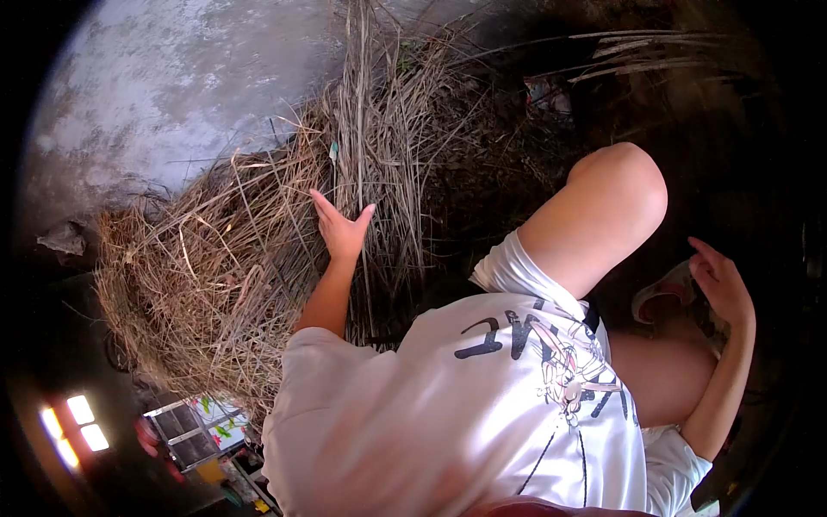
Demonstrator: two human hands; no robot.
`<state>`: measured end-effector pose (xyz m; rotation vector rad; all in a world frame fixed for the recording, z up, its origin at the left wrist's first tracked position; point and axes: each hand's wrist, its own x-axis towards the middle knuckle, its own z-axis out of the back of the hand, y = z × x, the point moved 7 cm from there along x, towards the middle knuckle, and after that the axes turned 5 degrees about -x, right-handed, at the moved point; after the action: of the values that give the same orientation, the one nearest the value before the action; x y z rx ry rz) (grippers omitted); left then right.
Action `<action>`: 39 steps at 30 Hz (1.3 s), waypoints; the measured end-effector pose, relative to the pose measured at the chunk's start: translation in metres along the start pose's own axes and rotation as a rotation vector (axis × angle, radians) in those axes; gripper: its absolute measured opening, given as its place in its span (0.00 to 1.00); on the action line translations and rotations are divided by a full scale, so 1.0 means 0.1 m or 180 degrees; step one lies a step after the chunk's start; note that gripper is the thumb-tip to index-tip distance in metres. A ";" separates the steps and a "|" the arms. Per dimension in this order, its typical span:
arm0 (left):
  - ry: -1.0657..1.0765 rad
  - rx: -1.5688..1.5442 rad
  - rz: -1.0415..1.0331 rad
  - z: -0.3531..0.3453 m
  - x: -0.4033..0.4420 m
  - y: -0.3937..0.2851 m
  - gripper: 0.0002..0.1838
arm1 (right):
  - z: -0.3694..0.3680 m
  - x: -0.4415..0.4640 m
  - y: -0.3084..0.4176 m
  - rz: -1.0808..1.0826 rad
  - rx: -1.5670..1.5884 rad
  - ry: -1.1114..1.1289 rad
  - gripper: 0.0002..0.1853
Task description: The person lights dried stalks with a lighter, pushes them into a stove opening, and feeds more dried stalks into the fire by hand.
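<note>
My left hand [342, 233] is over the front of a big heap of dry straw [233, 267], with thumb and fingers spread apart and nothing held in them. Just behind it rises an upright bundle of long dry stalks [351, 129]; whether the fingertips touch it I cannot tell. On the other side, my right hand [722, 284] hangs in the air past my bent knee, fingers stretched out and holding nothing. A pale shoe with a reddish inside [662, 295] is close to that hand, partly in shadow.
Behind the straw stands a grey, stained wall [198, 77]. More pale stalks [646, 52] lie in the dark at the upper right. A metal-framed rack [185, 435] and bright window panes [82, 409] show at the lower left. My bent knee [624, 181] juts forward.
</note>
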<state>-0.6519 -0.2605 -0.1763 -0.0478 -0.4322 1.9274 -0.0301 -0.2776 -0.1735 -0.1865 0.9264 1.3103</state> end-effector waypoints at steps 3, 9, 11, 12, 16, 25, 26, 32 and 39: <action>-0.0162 -0.0085 0.0206 -0.10 -0.14 0.00 0.61 | -0.01 -0.02 0.04 0.0086 0.0094 -0.0095 0.21; 0.0284 0.0558 0.0006 -0.17 -0.33 0.03 0.62 | -0.06 0.01 -0.13 -0.0088 0.0004 -0.0030 0.21; 0.0422 0.0587 0.0325 -0.25 -0.21 0.02 0.64 | -0.06 0.02 -0.14 0.0109 0.0201 0.0012 0.22; 0.0541 0.0606 0.0633 -0.31 -0.14 0.05 0.65 | -0.06 0.01 -0.11 0.0115 0.0183 0.0020 0.22; 0.0697 0.0815 0.1062 -0.51 0.04 0.32 0.67 | -0.03 -0.02 0.01 0.0046 0.0123 -0.0074 0.21; 0.0818 0.1395 0.1683 -0.69 0.12 0.22 0.42 | 0.03 -0.01 -0.03 0.0208 0.0402 -0.0217 0.21; 0.0809 0.1385 0.1667 -0.72 0.14 0.26 0.42 | 0.03 -0.02 -0.02 0.0267 0.0440 -0.0243 0.21; 0.0617 0.1126 0.1842 -0.78 0.12 0.36 0.41 | 0.06 -0.02 0.05 0.0123 0.0139 -0.0062 0.21; 0.0916 0.0877 0.1746 -0.69 0.16 0.37 0.41 | 0.06 -0.01 0.04 0.0270 0.0309 -0.0130 0.21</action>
<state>-0.6751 -0.2388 -0.2498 -0.2847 0.0548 2.4549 -0.0307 -0.2740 -0.1678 -0.0453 0.9698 1.3390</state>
